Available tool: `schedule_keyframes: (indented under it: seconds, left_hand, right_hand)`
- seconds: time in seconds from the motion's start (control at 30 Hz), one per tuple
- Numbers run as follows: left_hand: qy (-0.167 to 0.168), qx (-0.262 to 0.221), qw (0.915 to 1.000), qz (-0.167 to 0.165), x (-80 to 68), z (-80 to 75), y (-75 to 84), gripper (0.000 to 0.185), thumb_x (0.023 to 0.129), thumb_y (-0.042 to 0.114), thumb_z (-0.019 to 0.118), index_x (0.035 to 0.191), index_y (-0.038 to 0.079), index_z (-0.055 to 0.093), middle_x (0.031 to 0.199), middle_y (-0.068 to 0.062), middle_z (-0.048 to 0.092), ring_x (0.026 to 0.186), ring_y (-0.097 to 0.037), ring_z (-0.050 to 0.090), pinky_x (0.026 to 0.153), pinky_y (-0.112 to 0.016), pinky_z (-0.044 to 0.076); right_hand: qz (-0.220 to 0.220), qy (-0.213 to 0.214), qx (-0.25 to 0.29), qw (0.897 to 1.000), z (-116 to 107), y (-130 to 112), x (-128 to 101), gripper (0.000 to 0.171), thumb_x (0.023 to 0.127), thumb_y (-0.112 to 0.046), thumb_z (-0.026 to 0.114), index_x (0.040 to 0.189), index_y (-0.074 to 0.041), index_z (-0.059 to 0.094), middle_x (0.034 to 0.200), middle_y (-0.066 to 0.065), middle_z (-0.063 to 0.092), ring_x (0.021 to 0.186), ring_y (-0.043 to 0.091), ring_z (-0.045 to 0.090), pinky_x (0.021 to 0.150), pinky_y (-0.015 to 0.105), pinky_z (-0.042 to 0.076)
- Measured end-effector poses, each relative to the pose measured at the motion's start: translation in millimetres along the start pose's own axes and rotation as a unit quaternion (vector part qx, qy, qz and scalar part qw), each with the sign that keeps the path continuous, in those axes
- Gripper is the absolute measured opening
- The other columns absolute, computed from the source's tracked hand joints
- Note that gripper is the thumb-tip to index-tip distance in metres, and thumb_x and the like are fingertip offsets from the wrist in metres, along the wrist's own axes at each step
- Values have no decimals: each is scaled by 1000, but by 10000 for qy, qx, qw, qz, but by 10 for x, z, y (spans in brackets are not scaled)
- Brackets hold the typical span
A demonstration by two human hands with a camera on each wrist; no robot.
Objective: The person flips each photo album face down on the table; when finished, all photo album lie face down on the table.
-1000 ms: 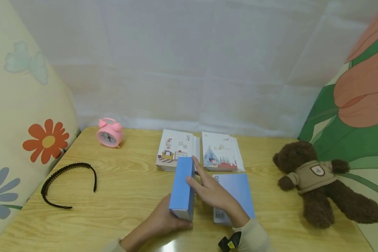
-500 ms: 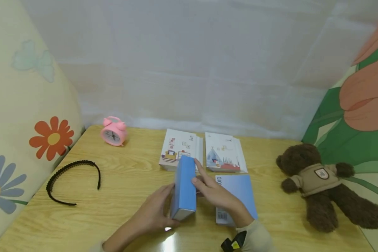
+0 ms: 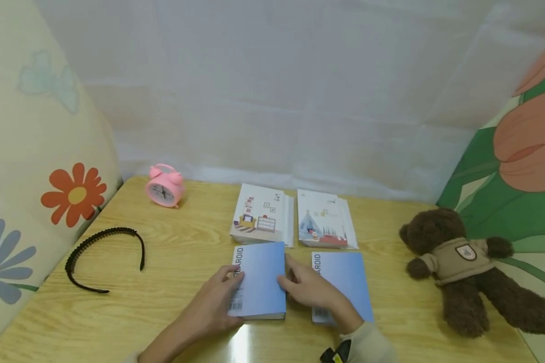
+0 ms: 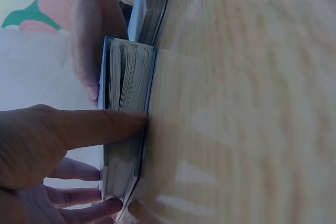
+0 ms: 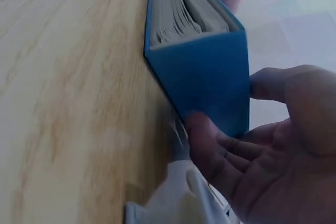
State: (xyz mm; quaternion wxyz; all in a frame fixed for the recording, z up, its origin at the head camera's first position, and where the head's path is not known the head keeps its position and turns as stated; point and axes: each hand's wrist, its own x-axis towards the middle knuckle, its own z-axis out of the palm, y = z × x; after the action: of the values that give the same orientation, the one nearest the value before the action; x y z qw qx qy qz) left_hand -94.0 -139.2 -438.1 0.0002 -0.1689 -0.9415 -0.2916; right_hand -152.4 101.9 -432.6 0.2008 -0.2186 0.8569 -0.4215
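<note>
A blue book (image 3: 261,277) lies flat on the wooden table (image 3: 181,262), barcode toward me. My left hand (image 3: 232,293) holds its near left edge; in the left wrist view the thumb (image 4: 100,127) lies across the page edges (image 4: 126,87) and the fingers reach over the cover. My right hand (image 3: 288,282) grips the book's right side, and in the right wrist view its fingers (image 5: 220,150) curl against the blue spine (image 5: 210,72) with the thumb on top. A second blue book (image 3: 347,280) lies just to the right, partly under my right wrist.
Two white illustrated books (image 3: 262,214) (image 3: 325,226) lie side by side behind the blue ones. A pink alarm clock (image 3: 164,185) stands at the back left, a black headband (image 3: 103,256) lies at the left, and a brown teddy bear (image 3: 463,267) sits at the right. Patterned cushions flank the table.
The blue book stood upright on its edge between my hands; it has been tipped over to the left and now lies flat. Both hands stayed on it.
</note>
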Motion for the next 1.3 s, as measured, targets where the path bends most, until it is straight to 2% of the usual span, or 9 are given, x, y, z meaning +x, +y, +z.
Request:
schedule_keyframes:
  seconds: [0.3,0.5,0.57,0.7,0.8,0.87,0.97,1.1,1.3]
  left_hand:
    - [-86,239,9997,-39,12,-15,5,86,55,18,95,130,-6,60,137,-20,51,119,-35,53,99,-53,45]
    - [-659,658,9956,-94,116,-244,59,87,56,45,94,125,1,66,132,-15,56,117,-37,55,89,-62,44]
    - [-820,693,9942,31,239,-350,100,84,61,51,90,124,0,65,132,-19,57,117,-40,54,92,-65,43]
    - [-920,585,9932,418,634,-478,286,79,77,44,82,133,-5,57,137,-27,52,124,-44,50,101,-62,41]
    - [-999,564,9919,539,980,-471,467,80,84,41,78,142,-5,47,143,-27,46,130,-42,46,106,-56,40]
    - [-1046,638,9912,509,1217,-411,542,84,86,43,76,146,-4,42,146,-26,43,133,-42,43,108,-55,37]
    - [-1048,681,9915,357,1514,-246,578,89,85,45,76,149,-3,37,148,-26,41,134,-42,41,110,-55,36]
    - [-973,538,9935,247,1795,40,538,91,80,43,81,144,-7,40,137,-27,50,123,-41,51,103,-53,43]
    - [-862,325,9957,83,2009,355,461,77,71,39,89,128,0,52,113,-16,61,104,-34,58,93,-48,48]
  right_hand:
    - [41,17,-89,9999,32,11,10,73,102,-33,51,156,3,18,80,2,58,64,14,52,59,31,48]
    - [-76,-10,-39,10000,-50,3,9,74,103,-37,51,155,4,19,80,2,60,65,13,56,58,29,50]
    - [-84,91,-69,9999,-180,-11,-4,77,103,-40,50,156,4,15,80,8,62,62,14,56,54,31,49]
    - [36,829,-587,9948,-618,-43,-11,78,104,-43,47,157,1,11,91,15,64,73,18,58,64,35,52]
    - [403,1207,-1215,9844,-1001,-21,72,80,103,-49,44,157,0,13,125,29,57,111,36,59,94,50,49]
    - [585,1239,-1510,9790,-1227,69,200,82,103,-50,43,156,4,12,141,37,41,129,48,44,106,60,37]
    - [944,1189,-1772,9724,-1446,269,410,84,102,-51,44,156,4,11,155,39,13,142,52,17,113,66,18]
    - [1197,980,-1895,9696,-1592,535,624,84,102,-48,48,155,6,13,155,38,14,142,52,18,113,65,18]
    - [1145,656,-1994,9710,-1753,750,791,85,100,-43,53,153,10,14,158,32,15,146,47,14,118,55,13]
